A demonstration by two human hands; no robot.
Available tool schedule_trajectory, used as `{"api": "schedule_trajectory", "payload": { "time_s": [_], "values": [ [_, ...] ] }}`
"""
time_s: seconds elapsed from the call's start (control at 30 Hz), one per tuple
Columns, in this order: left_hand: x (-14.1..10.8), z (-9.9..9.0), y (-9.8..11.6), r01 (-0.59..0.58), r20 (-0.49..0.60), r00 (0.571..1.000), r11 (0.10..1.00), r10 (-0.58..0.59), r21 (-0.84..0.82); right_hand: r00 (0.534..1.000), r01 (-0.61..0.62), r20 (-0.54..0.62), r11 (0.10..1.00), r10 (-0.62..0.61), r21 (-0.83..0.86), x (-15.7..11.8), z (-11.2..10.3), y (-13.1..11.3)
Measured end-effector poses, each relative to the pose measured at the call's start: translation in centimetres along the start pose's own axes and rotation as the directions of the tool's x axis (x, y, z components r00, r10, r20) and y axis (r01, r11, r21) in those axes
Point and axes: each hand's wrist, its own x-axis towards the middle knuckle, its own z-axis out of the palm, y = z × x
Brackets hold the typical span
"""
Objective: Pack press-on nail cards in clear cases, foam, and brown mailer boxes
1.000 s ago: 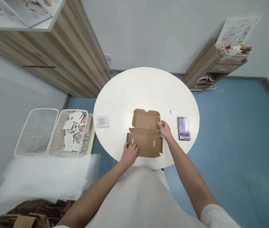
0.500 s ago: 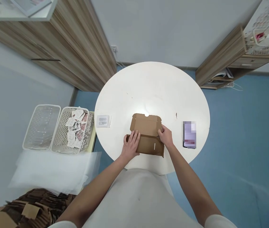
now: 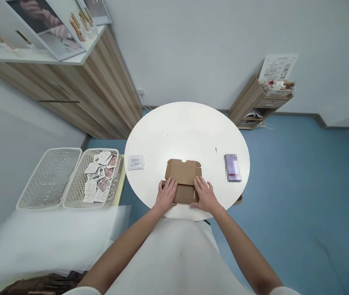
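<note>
Nearest you, both bare forearms reach forward from your white sleeves and converge over the near part of the white round table [image 3: 186, 127]. Your left hand [image 3: 165, 197] sits palm down at the left side of the open brown cardboard box [image 3: 184, 172], fingers slightly spread and pointing away, thumb toward the box's front edge. Your right hand [image 3: 205, 197] mirrors it at the right side, fingertips on the lower part of the lid panel, thumb low by the front. The fingers of both hands touch the cardboard, bent a little, but you cannot tell whether either hand pinches it or only presses. The box lies between your hands, just inside the table's near edge, its notched flap facing away. To its left, near the table's left rim, is a small clear packet [image 3: 135, 162]; to its right, near the right rim, a purple blurred-out object [image 3: 232, 168]. Stretches of tabletop separate each from the box. Past the notched flap, a broad white span runs to the far rim, with the wall [image 3: 186, 53] beyond.
</note>
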Motion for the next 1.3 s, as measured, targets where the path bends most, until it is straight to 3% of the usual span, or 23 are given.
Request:
{"api": "schedule_trajectory", "payload": {
  "time_s": [0.07, 0.17, 0.23, 0.3, 0.37, 0.47, 0.57, 0.7, 0.83, 0.9, 1.07, 1.17, 1.3],
  "values": [
    [-1.1, 0.2, -0.1, -0.021, 0.000, 1.000, 1.000, 0.021, -0.016, 0.996, 0.012, 0.092, 0.997, -0.004, -0.081, -1.0, 1.2, -1.0],
    [-3.0, 0.4, -0.6, 0.008, -0.013, 1.000, 0.999, -0.009, -0.051, 0.990, -0.044, 0.127, 0.991, 0.060, -0.126, -1.3, 2.5, -2.0],
    [-4.4, 0.8, -1.6, 0.143, -0.026, 0.989, 0.985, -0.146, -0.092, 0.988, -0.079, 0.123, 0.989, 0.094, -0.122, -1.1, 2.7, -2.4],
    [-5.9, 1.6, -2.9, 0.326, -0.013, 0.943, 0.930, -0.332, -0.168, 0.986, -0.091, 0.128, 0.990, 0.104, -0.108, -0.8, 2.7, -2.6],
    [-7.1, 2.6, -4.3, 0.411, 0.020, 0.906, 0.868, -0.423, -0.277, 0.985, -0.091, 0.137, 0.991, 0.104, -0.095, -0.8, 2.6, -2.6],
    [-7.5, 3.7, -5.9, 0.308, -0.034, 0.938, 0.873, -0.346, -0.378, 0.984, -0.093, 0.141, 0.992, 0.105, -0.090, -0.8, 2.6, -2.8],
    [-6.5, 3.8, -6.2, 0.323, -0.078, 0.914, 0.832, -0.398, -0.452, 0.984, -0.109, 0.128, 0.990, 0.121, -0.094, -1.0, 3.2, -3.5],
    [-5.6, 2.5, -4.9, 0.362, -0.042, 0.883, 0.737, -0.467, -0.570, 0.981, -0.157, 0.095, 0.982, 0.167, -0.104, -1.1, 4.2, -4.7],
    [-6.3, 1.8, -3.2, 0.233, -0.070, 0.931, 0.732, -0.358, -0.640, 0.984, -0.155, 0.075, 0.981, 0.164, -0.115, -1.1, 4.6, -5.3],
    [-6.6, 2.0, -2.8, 0.213, -0.083, 0.933, 0.723, -0.350, -0.658, 0.984, -0.152, 0.077, 0.979, 0.163, -0.133, -1.0, 4.6, -5.4],
    [-6.0, 2.2, -3.5, 0.372, 0.010, 0.883, 0.687, -0.469, -0.624, 0.982, -0.107, 0.138, 0.978, 0.133, -0.177, -0.9, 4.3, -5.6],
    [-5.4, 1.9, -4.1, 0.413, 0.107, 0.896, 0.720, -0.431, -0.557, 0.979, -0.077, 0.172, 0.981, 0.109, -0.178, -0.9, 4.0, -5.7],
    [-5.2, 1.5, -4.4, 0.423, 0.160, 0.903, 0.759, -0.400, -0.494, 0.978, -0.046, 0.194, 0.985, 0.079, -0.167, -1.1, 3.6, -5.7]
  ]
}}
